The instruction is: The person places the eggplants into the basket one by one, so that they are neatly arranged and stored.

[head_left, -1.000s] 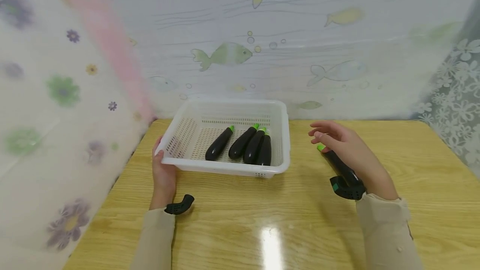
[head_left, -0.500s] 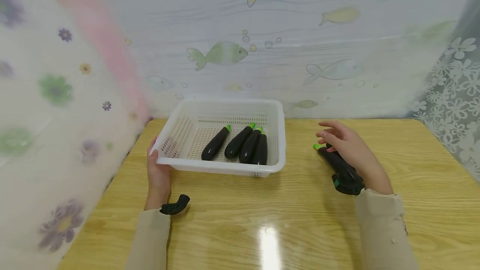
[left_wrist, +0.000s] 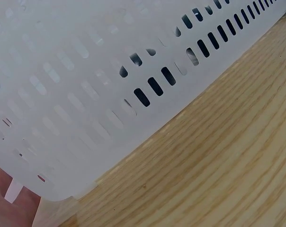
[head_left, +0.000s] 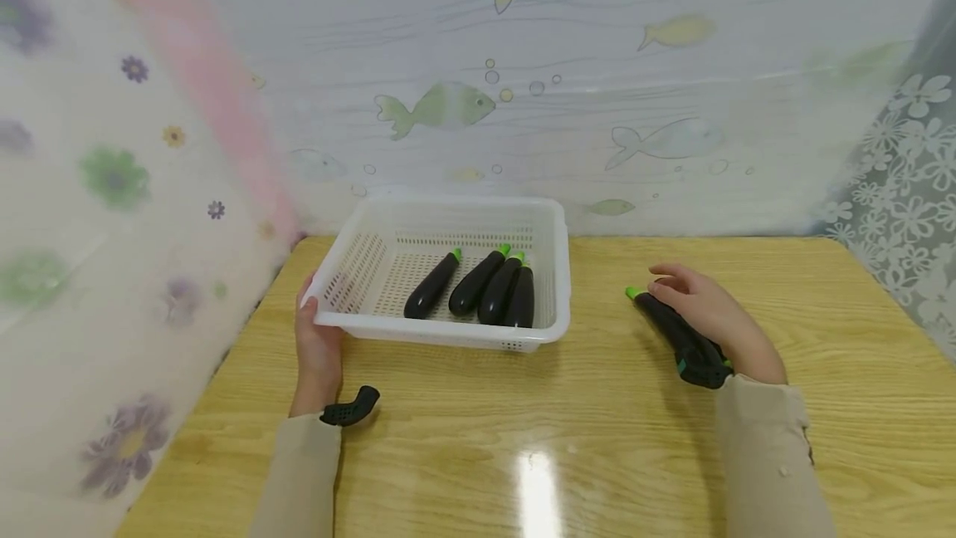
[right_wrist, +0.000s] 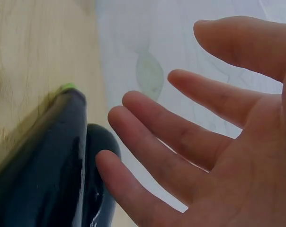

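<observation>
From the head view I see the whole layout: white basket (head_left: 441,272) on the wooden tabletop (head_left: 568,422), four eggplants (head_left: 478,295) lying inside it, one more eggplant (head_left: 657,318) out on the tabletop to the right. Left wrist view only gives me the basket's slotted wall (left_wrist: 110,85) up close and the wood grain below it. Right wrist view shows what the head view hides: my right hand (right_wrist: 214,142) has its fingers spread and nearly straight, hovering just beside the loose eggplant (right_wrist: 53,161), nothing gripped; a second dark rounded shape sits behind it, can't tell what. My left hand (head_left: 317,347) holds the basket's near left corner, fingers under the rim.
</observation>
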Motion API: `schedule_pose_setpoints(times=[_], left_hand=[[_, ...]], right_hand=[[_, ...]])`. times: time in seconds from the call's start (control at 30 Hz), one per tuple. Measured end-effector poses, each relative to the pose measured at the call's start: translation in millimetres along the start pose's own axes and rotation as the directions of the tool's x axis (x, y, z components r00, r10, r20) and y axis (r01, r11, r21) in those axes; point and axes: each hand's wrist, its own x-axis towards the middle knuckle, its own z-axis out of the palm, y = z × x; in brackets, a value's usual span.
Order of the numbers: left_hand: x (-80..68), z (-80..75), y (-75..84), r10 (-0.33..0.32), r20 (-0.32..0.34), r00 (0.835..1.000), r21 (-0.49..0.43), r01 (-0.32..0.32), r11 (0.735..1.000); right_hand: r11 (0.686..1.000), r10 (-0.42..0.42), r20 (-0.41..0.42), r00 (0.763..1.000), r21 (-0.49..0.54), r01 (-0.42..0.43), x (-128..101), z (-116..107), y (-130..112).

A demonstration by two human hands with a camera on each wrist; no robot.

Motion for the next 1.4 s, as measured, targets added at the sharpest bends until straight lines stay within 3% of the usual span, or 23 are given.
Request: schedule_pose_setpoints(times=[0.37, 0.8, 1.1, 1.4], left_hand=[[-2.2, -2.0, 1.0, -0.005, -0.041, 0.999, 0.007, 0.006, 1.0], [-2.8, -2.0, 2.2, -0.021, -0.021, 1.0, 0.036, 0.022, 0.999], [-1.8, -0.6, -1.9, -0.008, -0.019, 1.0, 0.032, 0.008, 0.999], [-0.6, 0.5, -0.3, 0.0, -0.015, 1.0, 0.04, 0.001, 0.999]], right_hand=[[0.999, 0.018, 0.042, 0.999, -0.031, -0.016, 3, -2, 6], [0.999, 0.018, 0.079, 0.997, -0.035, -0.016, 6, 2, 12], [0.991, 0.023, 0.11, 0.994, -0.132, -0.008, 7, 5, 19], [0.991, 0.033, 0.149, 0.988, -0.133, -0.014, 8, 9, 18]])
